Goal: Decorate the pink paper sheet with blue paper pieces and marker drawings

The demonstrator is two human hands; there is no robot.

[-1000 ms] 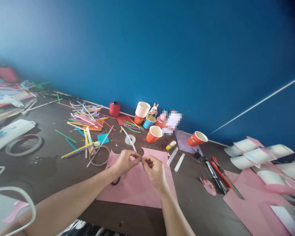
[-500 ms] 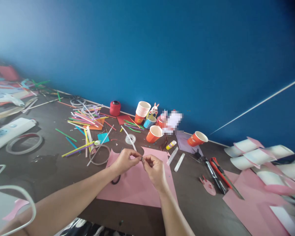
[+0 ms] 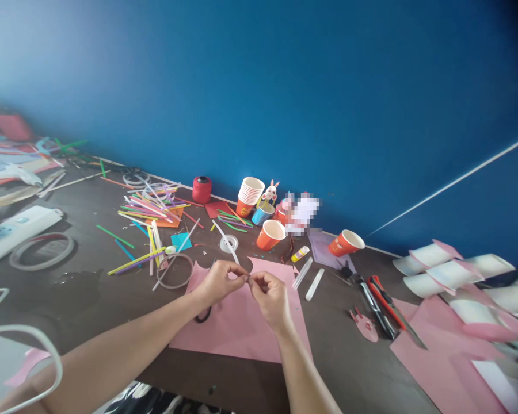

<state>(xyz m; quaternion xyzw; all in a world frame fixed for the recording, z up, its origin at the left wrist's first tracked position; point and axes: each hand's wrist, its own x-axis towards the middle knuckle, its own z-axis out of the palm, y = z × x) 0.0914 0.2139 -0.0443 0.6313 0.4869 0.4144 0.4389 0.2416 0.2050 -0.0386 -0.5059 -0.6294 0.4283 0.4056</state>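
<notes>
My left hand (image 3: pixel 220 282) and my right hand (image 3: pixel 270 293) meet fingertip to fingertip above a pink paper sheet (image 3: pixel 237 333). Both are closed in a pinch. Whatever lies between the fingertips is tiny and dark, too small to name. Under my left wrist a black ring-like handle (image 3: pixel 204 315) shows, partly hidden. A pale strip (image 3: pixel 227 241) runs from behind my hands across a roll of clear tape (image 3: pixel 229 244).
Colourful sticks (image 3: pixel 153 207) lie in a pile at the left, near a white power strip (image 3: pixel 21 230). Orange paper cups (image 3: pixel 271 234) stand behind my hands. A red cutter (image 3: pixel 386 300) and white paper rolls (image 3: pixel 453 276) are at the right.
</notes>
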